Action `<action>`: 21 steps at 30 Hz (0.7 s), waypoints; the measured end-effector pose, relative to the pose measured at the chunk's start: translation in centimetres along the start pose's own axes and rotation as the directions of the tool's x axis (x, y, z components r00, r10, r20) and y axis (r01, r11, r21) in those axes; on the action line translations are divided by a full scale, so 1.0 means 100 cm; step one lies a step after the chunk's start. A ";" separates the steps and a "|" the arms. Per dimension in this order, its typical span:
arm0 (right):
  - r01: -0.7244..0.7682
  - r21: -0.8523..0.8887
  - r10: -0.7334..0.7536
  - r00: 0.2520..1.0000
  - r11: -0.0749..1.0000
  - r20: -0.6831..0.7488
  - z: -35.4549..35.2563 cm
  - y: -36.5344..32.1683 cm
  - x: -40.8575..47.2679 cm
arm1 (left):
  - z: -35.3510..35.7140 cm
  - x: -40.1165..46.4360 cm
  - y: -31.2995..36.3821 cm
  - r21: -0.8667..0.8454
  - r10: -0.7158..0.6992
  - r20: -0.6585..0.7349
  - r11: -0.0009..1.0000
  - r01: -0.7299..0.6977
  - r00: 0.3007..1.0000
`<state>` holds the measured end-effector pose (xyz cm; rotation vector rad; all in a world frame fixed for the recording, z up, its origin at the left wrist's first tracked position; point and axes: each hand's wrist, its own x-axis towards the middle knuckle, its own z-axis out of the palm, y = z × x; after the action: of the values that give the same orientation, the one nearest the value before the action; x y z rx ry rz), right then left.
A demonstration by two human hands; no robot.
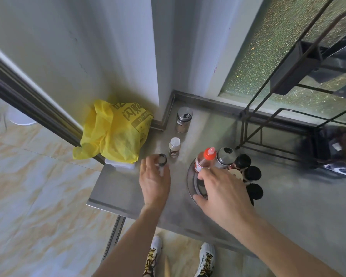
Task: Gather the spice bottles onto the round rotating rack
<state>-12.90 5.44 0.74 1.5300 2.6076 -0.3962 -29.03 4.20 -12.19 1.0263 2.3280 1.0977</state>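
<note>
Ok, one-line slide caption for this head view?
Left hand grips a black-capped bottle; right hand rests on the half-filled round rack; two bottles wait.

Bare steel table (116,188) lies open left of the rotating rack (190,182); two bottles (174,146) (183,119) stand apart toward the corner; a yellow bag (114,130) blocks the left edge; a wire shelf (278,128) crowds the rack's far right.

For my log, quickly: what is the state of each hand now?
Left hand: closed on a small black-capped bottle.
Right hand: open, fingers spread over the round rack, holding nothing.
</note>
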 end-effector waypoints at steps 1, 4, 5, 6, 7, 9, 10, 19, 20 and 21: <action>-0.001 0.060 0.004 0.999 0.998 -0.043 0.000 -0.006 0.001 | 0.001 0.011 0.003 -0.002 0.042 -0.018 0.999 -0.042 0.999; -0.050 0.184 0.052 0.999 0.982 -0.004 0.010 -0.025 0.005 | 0.014 0.039 0.012 0.007 0.147 0.072 0.989 -0.148 0.987; -0.080 0.212 0.074 0.997 0.974 0.036 0.017 -0.028 0.006 | 0.019 0.046 0.014 0.004 0.159 0.129 0.987 -0.160 0.979; -0.108 0.237 0.095 0.993 0.965 0.065 0.024 -0.031 0.007 | 0.024 0.052 0.015 0.003 0.165 0.176 0.986 -0.168 0.971; -0.129 0.257 0.110 0.990 0.958 0.087 0.030 -0.032 0.009 | 0.027 0.056 0.016 0.007 0.173 0.204 0.984 -0.178 0.964; -0.160 0.290 0.132 0.985 0.944 0.113 0.040 -0.034 0.014 | 0.027 0.060 0.019 0.006 0.198 0.209 0.979 -0.204 0.957; -0.174 0.303 0.144 0.982 0.937 0.120 0.044 -0.035 0.018 | 0.024 0.059 0.021 -0.005 0.213 0.193 0.976 -0.216 0.958; -0.169 0.336 0.168 0.985 0.927 0.034 0.112 -0.058 0.111 | -0.072 0.015 0.003 0.023 0.256 -0.030 0.967 -0.255 0.966; -0.170 0.324 0.166 0.985 0.931 0.039 0.120 -0.060 0.122 | -0.079 0.013 -0.003 0.045 0.264 -0.035 0.964 -0.262 0.964; -0.167 0.305 0.163 0.986 0.937 0.038 0.127 -0.062 0.131 | -0.084 0.011 -0.009 0.061 0.263 -0.038 0.964 -0.260 0.964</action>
<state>-25.43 10.18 -13.12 1.8144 2.4708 -0.8249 -35.13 0.37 -7.57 1.3754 2.3174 1.1674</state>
